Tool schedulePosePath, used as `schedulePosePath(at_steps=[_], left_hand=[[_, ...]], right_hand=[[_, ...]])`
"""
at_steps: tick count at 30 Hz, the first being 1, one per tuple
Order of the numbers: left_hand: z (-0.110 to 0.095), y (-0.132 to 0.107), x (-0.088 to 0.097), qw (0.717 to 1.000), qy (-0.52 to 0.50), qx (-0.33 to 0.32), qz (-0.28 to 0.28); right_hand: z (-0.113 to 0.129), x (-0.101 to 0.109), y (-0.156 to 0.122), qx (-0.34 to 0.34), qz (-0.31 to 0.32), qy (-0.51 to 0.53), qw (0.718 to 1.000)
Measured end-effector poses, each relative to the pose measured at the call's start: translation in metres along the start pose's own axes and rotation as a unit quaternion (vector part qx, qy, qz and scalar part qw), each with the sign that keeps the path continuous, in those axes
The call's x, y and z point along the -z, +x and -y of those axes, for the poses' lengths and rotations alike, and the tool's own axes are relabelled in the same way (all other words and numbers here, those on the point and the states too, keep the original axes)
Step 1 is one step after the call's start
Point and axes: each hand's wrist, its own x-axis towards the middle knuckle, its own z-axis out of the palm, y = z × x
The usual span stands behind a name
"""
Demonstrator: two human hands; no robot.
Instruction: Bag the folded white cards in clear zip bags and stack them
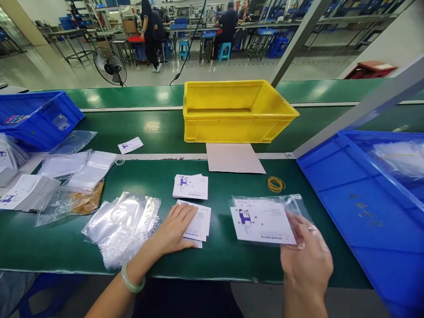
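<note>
Right hand [306, 256] at 5 o'clock pinches the near right corner of a clear bag [293, 205]. A printed card [261, 223] sits inside it, face up, just above the green surface [225, 260]. Left hand [174, 229] lies flat at 7 o'clock with fingers loosely spread and nothing gripped, palm on a card stack [201, 218].

Judgement on doing this well: grip the bag by the edge only so the card stays flat and unbent. Press lightly on the stack so one card slides off rather than several.

Second card stack [191, 186] is at 11 o'clock from the left hand. Loose rubber bands [276, 184] sit at 12 o'clock from the bag, and a cardboard sheet [233, 158] lies beyond them, touching the front of a yellow crate [236, 112]. Pile of empty bags [122, 225] is at 9 o'clock, just beside the left wrist. A pouch of rubber bands [82, 203] lies further left, and a single card [130, 145] lies apart at 10 o'clock. Blue bin [364, 207] at 3 o'clock, another blue bin [36, 119] at 10 o'clock.

Room: factory floor, floor fan [110, 66] behind the conveyor, people at far benches at 12 o'clock.
</note>
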Motion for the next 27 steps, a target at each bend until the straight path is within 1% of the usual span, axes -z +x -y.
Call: schedulePosePath(at_steps=[2,3,4,5,7,9,10,11,13,14,15,17,18,19,20,21,22,23,24,27], left_hand=[[0.004,0.004,-0.001,1.0,0.015,-0.008,0.011],[0.003,0.005,0.0,1.0,0.015,-0.012,0.011],[0.002,0.006,0.001,1.0,0.012,-0.017,0.009],[-0.001,0.006,0.003,1.0,0.005,-0.026,0.004],[-0.01,0.007,0.006,0.998,-0.013,-0.054,-0.012],[-0.022,0.005,0.007,0.996,-0.029,-0.086,-0.025],[-0.028,0.003,0.007,0.994,-0.031,-0.099,-0.031],[-0.032,-0.001,0.007,0.993,-0.026,-0.105,-0.039],[-0.036,-0.011,0.008,0.994,-0.003,-0.09,-0.065],[-0.035,-0.018,0.009,0.994,0.013,-0.064,-0.087],[-0.032,-0.026,0.011,0.993,0.031,-0.019,-0.113],[-0.022,-0.043,0.016,0.979,0.075,0.113,-0.15],[-0.015,-0.051,0.019,0.965,0.102,0.191,-0.146],[-0.009,-0.058,0.022,0.947,0.128,0.267,-0.124],[-0.003,-0.064,0.024,0.927,0.151,0.332,-0.089],[0.002,-0.068,0.026,0.909,0.166,0.379,-0.05],[0.005,-0.071,0.028,0.896,0.174,0.409,-0.017],[0.008,-0.073,0.029,0.887,0.175,0.427,0.003],[0.009,-0.074,0.029,0.884,0.172,0.435,0.013],[0.01,-0.074,0.03,0.883,0.162,0.439,0.018]], right_hand=[[-0.007,0.005,-0.003,0.059,-0.015,-0.076,0.995],[-0.011,0.006,-0.008,0.078,-0.004,-0.122,0.989],[-0.016,0.005,-0.016,0.082,0.024,-0.164,0.983],[-0.02,0.003,-0.024,0.069,0.073,-0.194,0.976],[-0.03,-0.005,-0.042,0.007,0.211,-0.208,0.955],[-0.036,-0.018,-0.059,-0.061,0.346,-0.183,0.918],[-0.038,-0.024,-0.066,-0.092,0.394,-0.162,0.9],[-0.038,-0.031,-0.071,-0.121,0.427,-0.142,0.885],[-0.034,-0.041,-0.078,-0.169,0.451,-0.118,0.868],[-0.032,-0.044,-0.08,-0.191,0.454,-0.112,0.863],[-0.029,-0.045,-0.079,-0.209,0.449,-0.109,0.862],[-0.025,-0.046,-0.076,-0.225,0.421,-0.114,0.871],[-0.024,-0.045,-0.073,-0.229,0.409,-0.118,0.875],[-0.024,-0.044,-0.07,-0.233,0.404,-0.122,0.876],[-0.026,-0.042,-0.067,-0.234,0.405,-0.127,0.875],[-0.027,-0.041,-0.064,-0.232,0.408,-0.132,0.873],[-0.029,-0.04,-0.063,-0.231,0.417,-0.137,0.868],[-0.031,-0.04,-0.062,-0.229,0.426,-0.14,0.864],[-0.033,-0.039,-0.062,-0.224,0.43,-0.141,0.863],[-0.035,-0.039,-0.064,-0.221,0.449,-0.141,0.854]])
